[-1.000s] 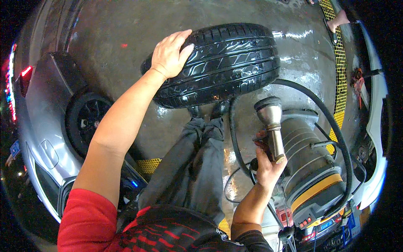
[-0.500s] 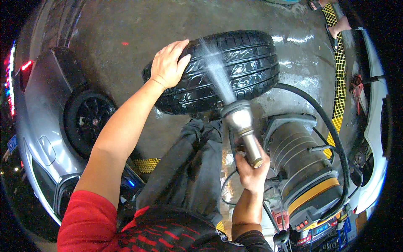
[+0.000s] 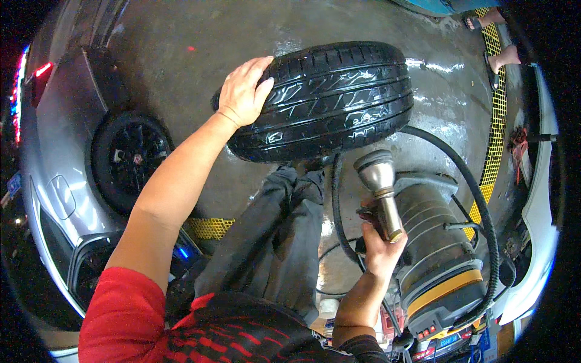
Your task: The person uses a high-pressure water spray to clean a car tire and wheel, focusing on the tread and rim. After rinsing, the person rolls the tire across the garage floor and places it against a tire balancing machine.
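Note:
A wet black tyre (image 3: 339,100) stands on its tread in front of me. My left hand (image 3: 245,91) lies on its left part, fingers stretched out and thumb apart, palm against the rubber. In my right hand (image 3: 384,242) is a metal spray gun (image 3: 381,181) with a wide round head, its fingers wrapped round the handle. The gun's head points up and to the left at the tyre's near side, a gap away from it. No spray shows from it. Part of the grip is hidden behind my fingers.
A grey vacuum cleaner (image 3: 426,242) with a black hose (image 3: 472,175) stands at my right. At my left is a silver car (image 3: 66,163). A yellow floor grating (image 3: 493,121) runs along the right, where another person's sandalled foot (image 3: 496,63) shows. The floor is wet.
The spray that was hitting the tread has stopped. My right hand has drawn the spray gun to the right, off the tyre. My left hand stays on the tyre.

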